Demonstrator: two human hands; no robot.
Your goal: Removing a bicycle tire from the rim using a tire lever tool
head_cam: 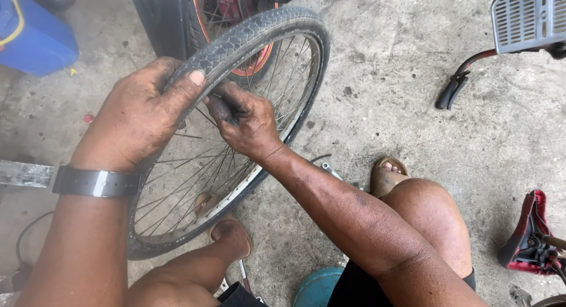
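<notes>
A bicycle wheel with a black treaded tyre and thin metal spokes stands tilted on the concrete floor between my knees. My left hand, with a dark wristwatch on the wrist, grips the tyre at its upper left, thumb lying across the tread. My right hand, smeared with black grease, reaches in from the right and pinches the tyre's inner edge at the rim, just beside the left thumb. The wheel's lower part rests by my left foot.
A blue container sits at the top left. Another wheel with an orange rim stands behind. A bicycle handlebar grip and grey rack are at top right, a red saddle at right, a teal stool under me.
</notes>
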